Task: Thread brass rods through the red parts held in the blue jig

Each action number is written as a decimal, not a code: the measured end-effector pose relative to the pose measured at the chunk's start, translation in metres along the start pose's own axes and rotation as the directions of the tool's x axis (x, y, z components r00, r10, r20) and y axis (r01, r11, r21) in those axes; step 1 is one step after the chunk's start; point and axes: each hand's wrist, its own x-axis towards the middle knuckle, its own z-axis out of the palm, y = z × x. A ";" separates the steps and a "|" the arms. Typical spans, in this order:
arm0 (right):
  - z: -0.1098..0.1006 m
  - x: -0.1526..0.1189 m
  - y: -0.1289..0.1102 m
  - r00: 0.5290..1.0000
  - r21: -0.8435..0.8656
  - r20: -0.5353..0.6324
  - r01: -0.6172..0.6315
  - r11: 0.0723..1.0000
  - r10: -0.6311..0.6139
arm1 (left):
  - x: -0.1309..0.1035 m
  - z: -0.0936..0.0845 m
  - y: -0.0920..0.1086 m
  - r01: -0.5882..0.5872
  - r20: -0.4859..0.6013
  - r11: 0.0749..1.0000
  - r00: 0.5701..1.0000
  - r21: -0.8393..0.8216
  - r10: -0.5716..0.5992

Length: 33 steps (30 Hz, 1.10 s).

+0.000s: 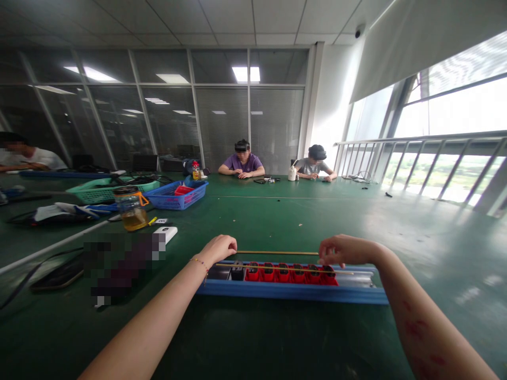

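Fingers of the left hand point(219, 248) pinch one end of a thin stick point(277, 253); curled, the right hand point(344, 249) meets the other, its hold impossible to tell. Just below the grip, a second stick point(344, 273) crosses red boxes point(283, 273) in a blue tray point(293, 292).

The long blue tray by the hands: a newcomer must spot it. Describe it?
On the green table, find the left hand and right hand. The long blue tray lies between the forearms. Unlike the blue basket farther left, it is narrow and holds a row of red containers.
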 end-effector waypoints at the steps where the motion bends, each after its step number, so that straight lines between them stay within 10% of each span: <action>1: -0.002 -0.005 -0.002 0.999 0.019 0.044 -0.024 1.000 0.023 | 0.000 0.000 0.000 0.003 -0.001 1.000 1.000 0.002 -0.003; 12: 0.007 -0.001 -0.001 0.975 0.033 0.177 -0.144 0.989 0.136 | 0.001 0.000 0.001 0.016 0.013 1.000 1.000 -0.008 -0.015; 23: -0.023 -0.039 0.022 0.973 -0.013 -0.232 -0.013 1.000 0.010 | -0.002 -0.004 0.002 0.012 0.021 0.999 1.000 -0.034 -0.011; 33: 0.005 0.016 0.037 0.976 -0.119 -0.215 -0.058 0.991 0.032 | -0.002 -0.004 0.006 0.043 -0.007 0.998 0.999 -0.041 -0.043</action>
